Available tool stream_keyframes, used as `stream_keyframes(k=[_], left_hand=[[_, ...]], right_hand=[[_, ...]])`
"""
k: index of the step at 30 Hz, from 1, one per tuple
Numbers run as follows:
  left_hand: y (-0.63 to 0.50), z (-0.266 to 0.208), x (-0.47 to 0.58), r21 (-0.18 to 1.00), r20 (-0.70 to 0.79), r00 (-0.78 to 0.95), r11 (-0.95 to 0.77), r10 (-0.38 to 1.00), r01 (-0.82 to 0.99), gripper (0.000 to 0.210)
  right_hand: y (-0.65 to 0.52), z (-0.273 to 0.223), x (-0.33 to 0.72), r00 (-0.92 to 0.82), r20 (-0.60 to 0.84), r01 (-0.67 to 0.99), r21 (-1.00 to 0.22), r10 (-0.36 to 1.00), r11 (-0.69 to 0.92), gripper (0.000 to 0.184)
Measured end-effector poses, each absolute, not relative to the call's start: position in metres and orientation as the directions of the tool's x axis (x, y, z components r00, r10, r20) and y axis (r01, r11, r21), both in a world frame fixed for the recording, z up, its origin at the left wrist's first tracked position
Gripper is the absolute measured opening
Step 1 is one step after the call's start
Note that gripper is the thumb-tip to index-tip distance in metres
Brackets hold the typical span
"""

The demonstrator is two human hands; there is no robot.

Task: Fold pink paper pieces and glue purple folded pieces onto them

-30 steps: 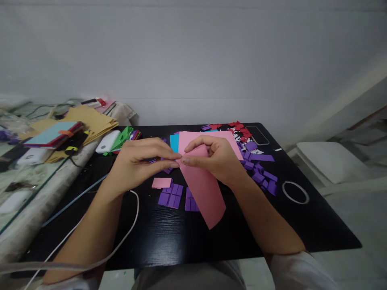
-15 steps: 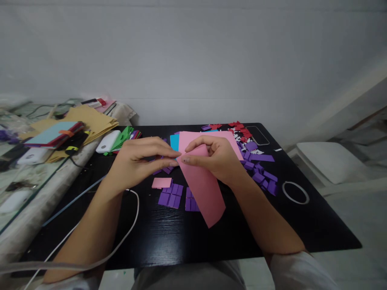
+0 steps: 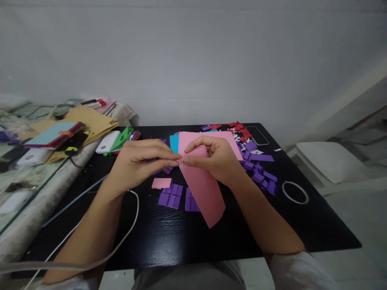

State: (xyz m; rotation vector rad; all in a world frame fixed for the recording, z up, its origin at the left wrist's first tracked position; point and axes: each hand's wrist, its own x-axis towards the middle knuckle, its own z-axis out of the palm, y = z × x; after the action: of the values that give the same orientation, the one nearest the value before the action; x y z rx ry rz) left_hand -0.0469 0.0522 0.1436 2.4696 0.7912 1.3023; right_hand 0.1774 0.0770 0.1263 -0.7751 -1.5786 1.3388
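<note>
Both hands meet over the middle of the black table, holding a pink sheet of paper (image 3: 204, 193) that is bent over at its top and hangs down at a slant. My left hand (image 3: 145, 159) pinches its upper left corner between thumb and fingers. With thumb and curled fingers, my right hand (image 3: 211, 157) grips the folded upper part. Behind them lies more pink paper (image 3: 223, 139) over a blue sheet (image 3: 174, 143). Below the left hand are a small folded pink piece (image 3: 161, 183) and purple folded pieces (image 3: 171, 195); another purple group (image 3: 190, 201) is partly covered by the held sheet.
Loose purple pieces (image 3: 260, 175), red pieces (image 3: 242, 129) and a clear ring (image 3: 295, 192) lie on the right. Green paper strips (image 3: 123, 139) and a white device (image 3: 107, 141) sit at the back left. A white cable (image 3: 136, 217) crosses the left forearm. Right stands a white stool (image 3: 322, 161).
The fingertips of both hands have shifted very slightly at the pinched corner. The pink sheet hangs almost exactly as before.
</note>
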Motion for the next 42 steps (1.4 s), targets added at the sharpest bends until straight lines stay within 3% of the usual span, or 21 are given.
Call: stream_keyframes(k=[13,16,25,42], left_hand=[[0.054,0.144,-0.053,0.431,0.696,0.408,-0.798,0.591,0.422,0.014],[0.054,0.144,-0.053,0.459,0.662,0.403,-0.767,0.632,0.449,0.005],[0.052,0.140,-0.041,0.554,0.574,0.420,-0.712,0.702,0.431,0.015],[0.053,0.142,-0.044,0.538,0.609,0.377,-0.713,0.698,0.450,0.017]], right_hand=[[0.080,0.126,0.178,-0.354,0.269,-0.024,-0.960,0.896,0.279,0.031],[0.080,0.125,0.178,-0.341,0.303,-0.026,-0.949,0.890,0.313,0.028],[0.079,0.125,0.175,-0.334,0.349,-0.003,-0.929,0.876,0.369,0.028],[0.081,0.131,0.183,-0.346,0.202,-0.017,-0.978,0.916,0.209,0.035]])
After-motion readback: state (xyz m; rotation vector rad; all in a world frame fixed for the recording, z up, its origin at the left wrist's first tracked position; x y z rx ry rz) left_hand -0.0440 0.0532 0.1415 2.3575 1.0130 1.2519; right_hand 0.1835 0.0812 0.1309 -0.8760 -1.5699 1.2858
